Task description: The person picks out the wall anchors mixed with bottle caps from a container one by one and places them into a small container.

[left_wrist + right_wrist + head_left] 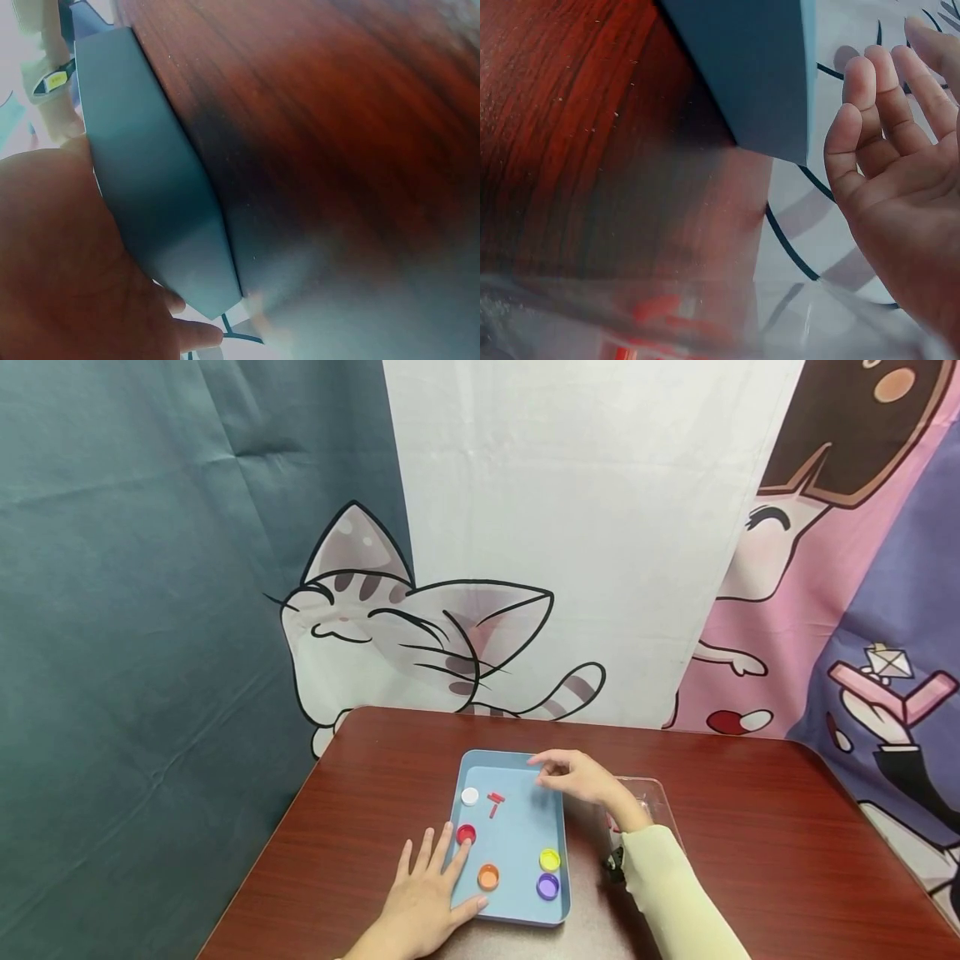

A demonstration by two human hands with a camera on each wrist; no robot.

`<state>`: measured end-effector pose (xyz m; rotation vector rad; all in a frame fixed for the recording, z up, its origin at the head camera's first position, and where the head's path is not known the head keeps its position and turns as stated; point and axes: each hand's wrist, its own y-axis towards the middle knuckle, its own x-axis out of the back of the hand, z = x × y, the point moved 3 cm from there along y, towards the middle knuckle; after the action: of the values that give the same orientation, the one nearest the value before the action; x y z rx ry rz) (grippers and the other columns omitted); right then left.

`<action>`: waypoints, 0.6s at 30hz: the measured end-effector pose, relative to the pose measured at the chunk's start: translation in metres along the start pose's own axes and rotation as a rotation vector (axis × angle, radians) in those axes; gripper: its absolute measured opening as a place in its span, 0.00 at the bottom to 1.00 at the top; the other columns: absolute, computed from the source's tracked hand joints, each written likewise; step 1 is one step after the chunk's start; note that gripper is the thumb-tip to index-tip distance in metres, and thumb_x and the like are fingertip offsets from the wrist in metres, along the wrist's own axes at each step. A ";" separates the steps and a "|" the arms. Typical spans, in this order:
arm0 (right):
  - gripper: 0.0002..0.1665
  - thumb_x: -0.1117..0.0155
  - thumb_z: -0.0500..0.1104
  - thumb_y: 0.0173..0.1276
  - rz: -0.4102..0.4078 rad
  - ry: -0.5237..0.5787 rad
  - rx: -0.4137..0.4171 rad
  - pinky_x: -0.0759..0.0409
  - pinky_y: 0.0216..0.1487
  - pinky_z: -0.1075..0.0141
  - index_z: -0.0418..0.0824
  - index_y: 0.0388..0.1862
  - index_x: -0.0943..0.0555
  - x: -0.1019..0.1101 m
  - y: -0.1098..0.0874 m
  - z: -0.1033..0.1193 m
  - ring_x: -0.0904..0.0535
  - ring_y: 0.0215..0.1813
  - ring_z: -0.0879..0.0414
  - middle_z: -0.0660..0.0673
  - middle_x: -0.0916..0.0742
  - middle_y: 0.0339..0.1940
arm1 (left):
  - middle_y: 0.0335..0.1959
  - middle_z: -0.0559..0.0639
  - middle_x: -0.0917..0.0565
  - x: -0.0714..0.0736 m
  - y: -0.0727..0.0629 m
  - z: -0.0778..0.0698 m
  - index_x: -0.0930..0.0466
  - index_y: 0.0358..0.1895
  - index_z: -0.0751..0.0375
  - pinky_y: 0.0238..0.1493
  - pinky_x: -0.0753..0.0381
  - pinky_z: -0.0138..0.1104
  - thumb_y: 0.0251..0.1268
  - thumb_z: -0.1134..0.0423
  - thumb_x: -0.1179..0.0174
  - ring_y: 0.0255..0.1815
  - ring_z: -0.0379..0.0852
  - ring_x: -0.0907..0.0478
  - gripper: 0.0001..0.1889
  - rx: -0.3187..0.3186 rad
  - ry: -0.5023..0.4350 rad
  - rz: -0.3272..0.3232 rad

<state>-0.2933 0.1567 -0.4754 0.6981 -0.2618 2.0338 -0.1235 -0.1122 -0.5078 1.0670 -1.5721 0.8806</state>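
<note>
A shallow blue tray (517, 835) lies on the table. Spread fingers of my left hand (422, 897) rest over its near left rim, one fingertip beside a small red round cap (466, 834). Over the tray's far right corner hovers my right hand (576, 777), fingers loosely bent; the right wrist view shows the palm bare. Inside the tray are a white cap (469, 796), several small red sticks (496, 797), an orange cap (488, 877), a yellow cap (550, 860) and a purple cap (547, 886). In the left wrist view, the tray's outer wall (142, 150) stands beside my palm.
Right of the tray sits a clear plastic container (651, 795) with red pieces inside, partly hidden under my right forearm. The brown wooden table (337, 827) reaches back to a hanging cloth printed with a cartoon cat (375, 627).
</note>
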 end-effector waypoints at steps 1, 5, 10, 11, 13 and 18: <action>0.21 0.31 0.43 0.70 0.010 -0.002 0.007 0.23 0.40 0.68 0.37 0.59 0.17 -0.002 0.001 0.000 0.22 0.38 0.57 0.48 0.13 0.36 | 0.82 0.59 0.47 0.000 0.000 0.000 0.37 0.79 0.51 0.74 0.55 0.68 0.67 0.25 0.55 0.80 0.68 0.51 0.45 0.000 -0.001 0.000; 0.22 0.30 0.42 0.69 0.039 -0.019 0.014 0.24 0.39 0.68 0.35 0.60 0.18 -0.008 0.006 0.001 0.22 0.37 0.57 0.49 0.13 0.35 | 0.82 0.59 0.48 0.001 0.000 0.000 0.38 0.79 0.51 0.73 0.55 0.68 0.67 0.25 0.55 0.80 0.68 0.51 0.45 0.003 -0.001 0.003; 0.21 0.29 0.42 0.68 0.068 -0.039 0.000 0.24 0.38 0.66 0.37 0.59 0.17 -0.016 0.012 0.002 0.22 0.37 0.56 0.50 0.14 0.33 | 0.83 0.59 0.48 0.002 0.000 0.000 0.38 0.79 0.51 0.74 0.56 0.68 0.67 0.24 0.56 0.81 0.68 0.51 0.45 0.003 0.004 0.004; 0.21 0.28 0.41 0.68 0.075 -0.041 -0.001 0.24 0.38 0.66 0.37 0.59 0.16 -0.018 0.014 0.002 0.22 0.37 0.56 0.51 0.14 0.33 | 0.83 0.59 0.48 0.001 0.000 0.000 0.38 0.79 0.51 0.74 0.55 0.67 0.67 0.25 0.56 0.81 0.68 0.51 0.45 0.002 0.004 0.003; 0.21 0.28 0.41 0.68 0.095 -0.046 0.003 0.23 0.39 0.66 0.38 0.59 0.16 -0.021 0.018 0.003 0.22 0.36 0.55 0.51 0.14 0.32 | 0.83 0.59 0.48 0.001 0.000 0.001 0.39 0.79 0.50 0.74 0.55 0.67 0.68 0.25 0.56 0.81 0.68 0.51 0.45 0.001 0.003 0.004; 0.21 0.28 0.40 0.67 0.162 -0.039 0.022 0.22 0.39 0.67 0.38 0.59 0.16 -0.029 0.026 0.005 0.21 0.34 0.57 0.50 0.13 0.31 | 0.83 0.59 0.49 0.001 0.000 0.000 0.39 0.79 0.50 0.74 0.56 0.67 0.68 0.24 0.57 0.81 0.68 0.51 0.45 -0.003 -0.001 0.009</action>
<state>-0.3019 0.1195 -0.4858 0.7515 -0.3277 2.1816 -0.1240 -0.1127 -0.5069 1.0591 -1.5796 0.8845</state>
